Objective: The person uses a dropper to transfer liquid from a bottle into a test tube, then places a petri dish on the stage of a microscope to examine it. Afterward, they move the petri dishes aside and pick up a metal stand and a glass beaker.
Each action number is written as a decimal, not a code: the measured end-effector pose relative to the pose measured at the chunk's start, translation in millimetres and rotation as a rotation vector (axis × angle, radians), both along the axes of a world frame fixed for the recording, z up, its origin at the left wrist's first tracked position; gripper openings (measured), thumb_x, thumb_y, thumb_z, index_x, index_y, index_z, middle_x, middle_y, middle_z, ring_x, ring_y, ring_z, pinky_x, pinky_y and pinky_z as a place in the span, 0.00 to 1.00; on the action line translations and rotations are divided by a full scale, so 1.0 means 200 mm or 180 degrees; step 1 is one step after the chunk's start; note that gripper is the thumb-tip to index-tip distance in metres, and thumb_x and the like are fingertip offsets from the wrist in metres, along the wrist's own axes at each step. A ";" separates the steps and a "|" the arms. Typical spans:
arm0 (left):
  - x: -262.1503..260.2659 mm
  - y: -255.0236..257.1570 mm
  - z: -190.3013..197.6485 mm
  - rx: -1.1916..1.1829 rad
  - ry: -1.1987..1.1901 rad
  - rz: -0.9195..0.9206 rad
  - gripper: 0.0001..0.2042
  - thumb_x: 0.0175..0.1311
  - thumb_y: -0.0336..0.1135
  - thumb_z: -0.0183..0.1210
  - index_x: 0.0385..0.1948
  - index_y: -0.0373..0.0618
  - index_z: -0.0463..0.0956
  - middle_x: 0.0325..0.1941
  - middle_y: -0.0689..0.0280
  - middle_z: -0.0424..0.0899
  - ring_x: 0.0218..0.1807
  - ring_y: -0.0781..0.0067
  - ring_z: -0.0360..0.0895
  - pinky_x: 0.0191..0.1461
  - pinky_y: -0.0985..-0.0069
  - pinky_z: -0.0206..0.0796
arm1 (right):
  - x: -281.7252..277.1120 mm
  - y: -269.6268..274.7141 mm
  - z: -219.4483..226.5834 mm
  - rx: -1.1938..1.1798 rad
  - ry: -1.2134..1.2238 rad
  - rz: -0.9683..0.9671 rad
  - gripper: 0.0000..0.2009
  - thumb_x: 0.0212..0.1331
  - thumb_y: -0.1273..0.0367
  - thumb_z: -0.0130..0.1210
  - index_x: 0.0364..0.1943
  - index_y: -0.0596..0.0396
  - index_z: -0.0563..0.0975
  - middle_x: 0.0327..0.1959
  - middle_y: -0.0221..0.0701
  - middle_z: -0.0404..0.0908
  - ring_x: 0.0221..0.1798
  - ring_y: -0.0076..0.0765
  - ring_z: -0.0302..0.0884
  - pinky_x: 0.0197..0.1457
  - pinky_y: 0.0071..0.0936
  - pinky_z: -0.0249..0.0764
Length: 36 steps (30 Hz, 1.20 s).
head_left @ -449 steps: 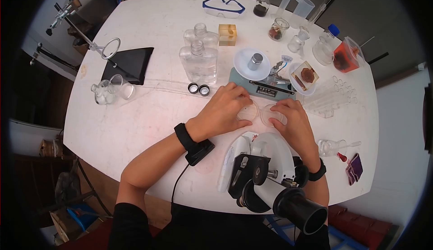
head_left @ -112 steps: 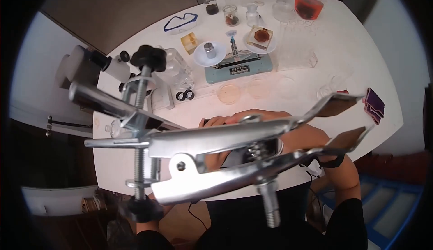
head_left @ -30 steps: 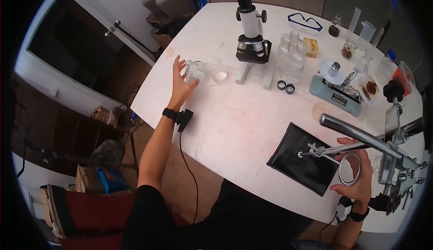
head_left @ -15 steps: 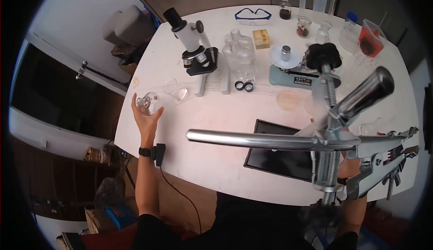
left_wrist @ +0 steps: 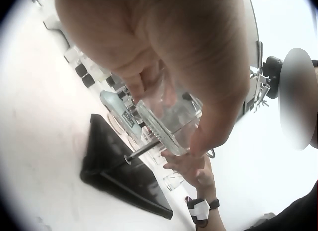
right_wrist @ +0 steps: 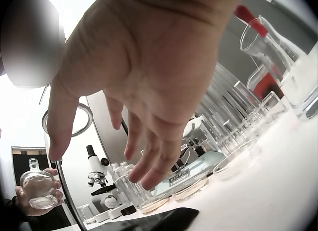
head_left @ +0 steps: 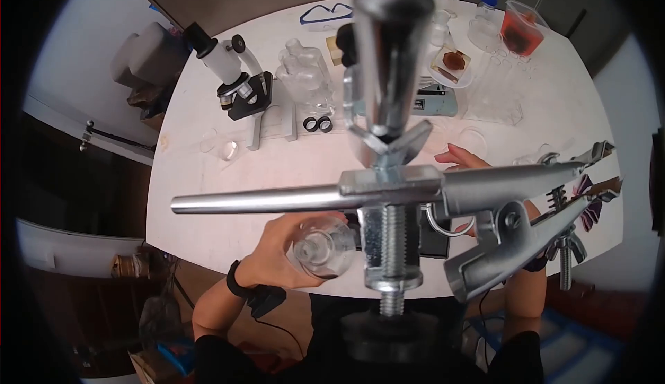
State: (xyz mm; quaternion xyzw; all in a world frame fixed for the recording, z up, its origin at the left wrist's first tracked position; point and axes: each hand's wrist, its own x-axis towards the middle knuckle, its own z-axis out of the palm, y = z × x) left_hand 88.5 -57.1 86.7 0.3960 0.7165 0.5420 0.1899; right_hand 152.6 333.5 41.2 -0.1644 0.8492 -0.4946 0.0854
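My left hand grips a clear glass alcohol lamp round its body, held up near the table's front edge beside the ring stand. In the right wrist view the same lamp shows its narrow neck upward. The ring stand has a black base, a metal ring and a large metal clamp close before the head camera. My right hand is at the stand's far side, fingers spread and thumb by the ring, holding nothing; the clamp covers part of it in the head view.
A microscope stands at the back left, beside clear bottles and two black caps. Behind the stand are a balance, petri dishes and test tubes. A red-filled container stands at the far right.
The microscope went from front to back left, and the ring stand came to the front. Since half a second ago, my left hand has lifted the alcohol lamp and carried it right, towards the stand.
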 end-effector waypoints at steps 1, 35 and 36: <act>0.03 0.04 0.01 -0.0127 0.0107 -0.0170 0.40 0.33 0.29 0.75 0.56 0.37 0.69 0.56 0.52 0.76 0.58 0.58 0.76 0.62 0.66 0.68 | 0.01 0.01 -0.03 0.0095 0.0046 -0.0093 0.45 0.37 0.57 0.73 0.61 0.64 0.65 0.52 0.46 0.75 0.55 0.52 0.73 0.61 0.40 0.67; 0.06 0.71 -0.33 0.1214 0.0764 -0.0088 0.41 0.40 0.28 0.72 0.61 0.39 0.57 0.58 0.45 0.64 0.61 0.38 0.61 0.60 0.52 0.60 | 0.25 -0.25 0.11 -0.0343 0.0269 0.0083 0.28 0.49 0.65 0.67 0.55 0.59 0.72 0.56 0.42 0.73 0.58 0.45 0.72 0.62 0.37 0.68; 0.08 0.69 -0.32 0.0881 0.0812 -0.0053 0.38 0.41 0.28 0.69 0.58 0.34 0.59 0.56 0.44 0.65 0.59 0.38 0.62 0.61 0.54 0.60 | 0.22 -0.29 0.10 -0.0420 0.0252 0.0076 0.28 0.49 0.65 0.66 0.56 0.59 0.72 0.57 0.42 0.72 0.59 0.45 0.72 0.62 0.37 0.68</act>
